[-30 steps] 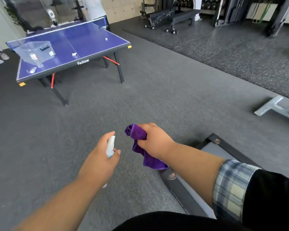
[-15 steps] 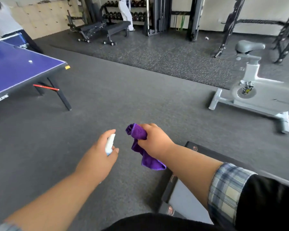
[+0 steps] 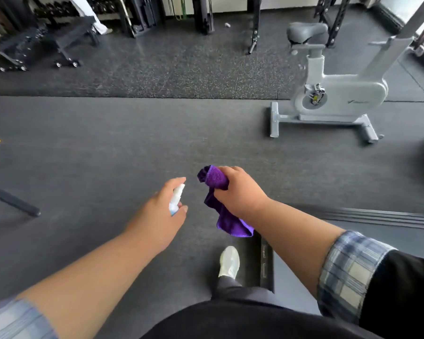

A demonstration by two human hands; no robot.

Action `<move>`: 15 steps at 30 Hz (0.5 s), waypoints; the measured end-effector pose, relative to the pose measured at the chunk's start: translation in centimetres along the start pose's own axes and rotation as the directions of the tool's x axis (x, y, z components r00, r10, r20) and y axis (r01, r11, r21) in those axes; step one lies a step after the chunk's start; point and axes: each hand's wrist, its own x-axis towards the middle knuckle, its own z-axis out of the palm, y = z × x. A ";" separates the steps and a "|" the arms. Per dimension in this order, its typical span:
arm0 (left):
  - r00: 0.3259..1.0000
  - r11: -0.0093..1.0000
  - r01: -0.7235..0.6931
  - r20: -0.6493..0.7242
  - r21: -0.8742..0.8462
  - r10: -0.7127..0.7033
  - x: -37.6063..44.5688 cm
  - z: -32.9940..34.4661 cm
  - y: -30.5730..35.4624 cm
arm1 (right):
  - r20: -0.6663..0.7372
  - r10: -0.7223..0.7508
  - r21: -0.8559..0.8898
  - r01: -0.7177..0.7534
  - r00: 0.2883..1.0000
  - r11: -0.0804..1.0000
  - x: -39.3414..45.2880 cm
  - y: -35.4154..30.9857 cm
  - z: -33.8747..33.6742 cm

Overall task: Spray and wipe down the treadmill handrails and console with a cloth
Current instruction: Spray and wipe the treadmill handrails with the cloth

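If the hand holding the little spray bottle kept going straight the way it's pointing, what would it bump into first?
Nothing close, as far as I can tell. The left hand with the spray bottle points forward over bare grey floor. The purple cloth sits off to its right. Depth is hard to judge here.

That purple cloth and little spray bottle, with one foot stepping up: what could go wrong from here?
1. The purple cloth hangs loose below the right hand, near the shoe on the treadmill's rear edge; if dropped, it might get underfoot.
2. The spray bottle in the left hand points at open floor; a squeeze now would likely wet the floor, not the machine.
3. Handrails and console are out of view, so spraying now would probably miss them.
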 end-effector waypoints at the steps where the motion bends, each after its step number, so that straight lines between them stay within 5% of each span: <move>1: 0.999 0.999 -0.035 0.012 0.030 0.034 2.6 -0.4 -0.1 | -0.005 0.004 0.004 -0.004 1.000 1.000 2.4 0.3 0.1; 15: 0.970 0.973 -0.225 0.078 -0.048 0.228 36.7 -5.3 4.9 | -0.121 0.109 0.004 -0.109 0.987 0.994 30.4 -0.2 -8.3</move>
